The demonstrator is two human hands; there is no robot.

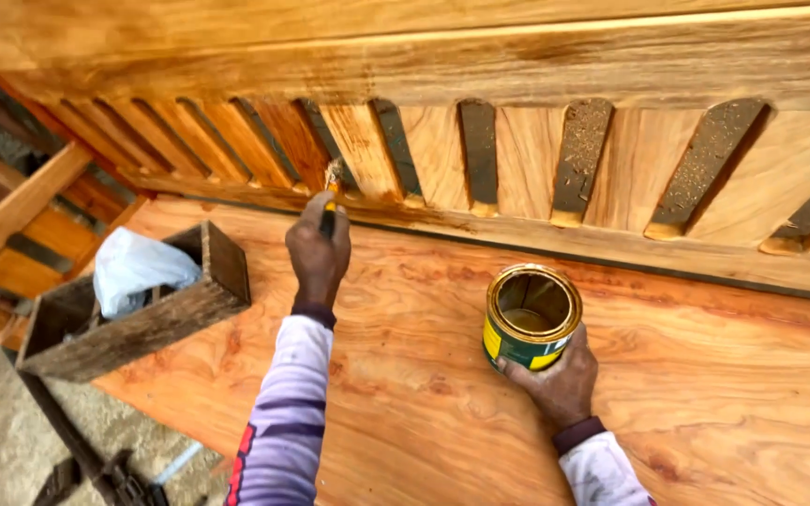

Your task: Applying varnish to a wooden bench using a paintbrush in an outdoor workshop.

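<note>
1. A person's left hand (319, 251) closes around the handle of a small paintbrush (331, 190), the bristles pressed to the foot of a slat in the slatted wooden rail (480, 159). The arm is stretched well forward, it appears, so the brush tip can reach into the joint.

2. The right hand (562, 379) wraps the near side of an open tin can (531, 317), fingers curled against its yellow-and-green wall. The can stands upright on the wooden panel (705, 375) just below the rail, probably steadied so that it will not tip or slide.

3. The can sits near the brush hand, to its right along the rail, likely to keep dipping short. A pale liquid shows low inside.

4. Slats left of the brush look darker and glossier than the pale ones to its right, suggesting a finish is going on from left to right.

5. Left of the can, at the panel's edge, a rough wooden box (142, 319) holds a crumpled white plastic bag (138, 267).

6. Gaps between the right-hand slats show a gritty, speckled ground beyond the rail.
</note>
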